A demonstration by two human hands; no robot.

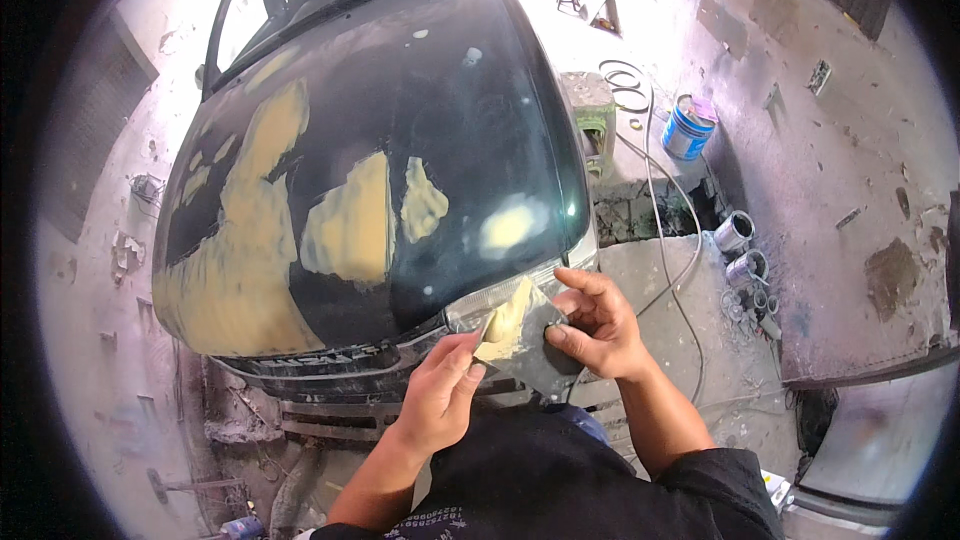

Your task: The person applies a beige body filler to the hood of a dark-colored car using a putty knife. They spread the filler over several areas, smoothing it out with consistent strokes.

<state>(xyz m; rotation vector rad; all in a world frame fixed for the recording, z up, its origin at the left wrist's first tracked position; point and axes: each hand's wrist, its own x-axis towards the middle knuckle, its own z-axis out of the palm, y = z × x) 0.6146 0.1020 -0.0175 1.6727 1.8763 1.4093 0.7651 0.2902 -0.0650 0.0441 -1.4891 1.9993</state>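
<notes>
"Grip?"
"Right hand (597, 325) grasps the plate (537, 360) at the hood's (350, 120) five o'clock; left hand (440, 390) pinches its nine o'clock edge."
"Risk?"
"Tilting could slide the yellow paste (508, 318) off."

Open room straight ahead over the car hood (365, 125), up to the windshield base. Near front corner is blocked: left hand (437, 392) and right hand (603, 328) hold a filler-smeared plate (535, 348) in front of the headlight (470, 310). Right side down low is tight: concrete block (583, 90) beside the fender, looped hose (690, 198) on the floor, blue paint can (686, 132) beyond, open tins (735, 232) farther right.
</notes>
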